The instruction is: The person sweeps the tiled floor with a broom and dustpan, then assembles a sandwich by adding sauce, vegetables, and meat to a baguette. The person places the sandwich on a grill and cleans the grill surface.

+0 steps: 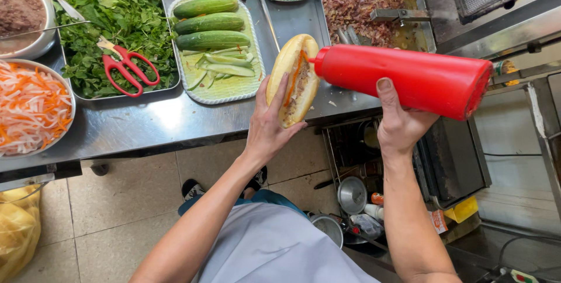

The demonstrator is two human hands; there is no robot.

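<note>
- A shiny steel bench [146, 122] is seen from above in a food stall, with a pale tiled floor [117, 213] below it.
- A split, long bread roll [292, 78] is held over the front edge of the bench. It is cupped from below by the left hand [270, 124], whose grip is closed around it.
- The roll has already been cut open. Some brown filling and a line of orange-red sauce can be seen inside it.
- A big red plastic squeeze bottle [409, 78] is held on its side by the right hand [400, 120]. That grip is wrapped tight around the bottle, and the tip is touching the open roll.
- The sauce step looks to be partly done, as a guess.
- No greens, cucumber or pickle can be seen in the roll yet.
- A steel tray of green leaves [125, 11] with red-handled scissors [125, 67] on top is well apart to the left.
- A green tray of whole and sliced cucumbers [213, 32] sits just beside the roll.
- A bowl of white and orange shredded pickle [29, 108] is at the far left edge.
- A tray of chopped reddish meat [356, 5] is behind the bottle.
</note>
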